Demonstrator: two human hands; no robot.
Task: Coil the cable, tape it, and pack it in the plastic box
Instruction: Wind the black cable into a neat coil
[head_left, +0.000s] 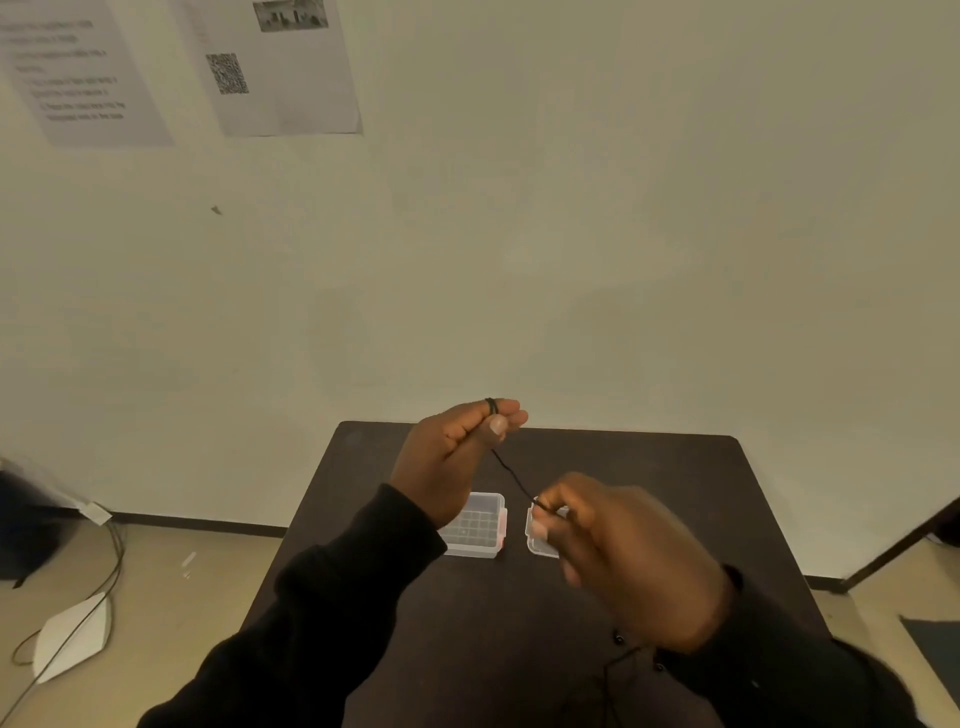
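Note:
A thin black cable (511, 478) stretches between my two hands above the dark table (649, 467). My left hand (457, 452) is raised, with turns of the cable wound around its fingertips and pinched by the thumb. My right hand (628, 561), lower and blurred, pinches the cable further along. The rest of the cable hangs down toward the near edge, barely visible against the dark top. The clear plastic box (478, 525) stands open on the table below my left hand. Its lid (537, 540) lies beside it, partly hidden by my right hand. No tape is visible.
The table stands against a pale wall with printed sheets (280, 62) taped high up. On the floor to the left lie a white sheet (72, 634) and a dark cord (111, 561). A dark mat (935, 649) lies on the floor at the right.

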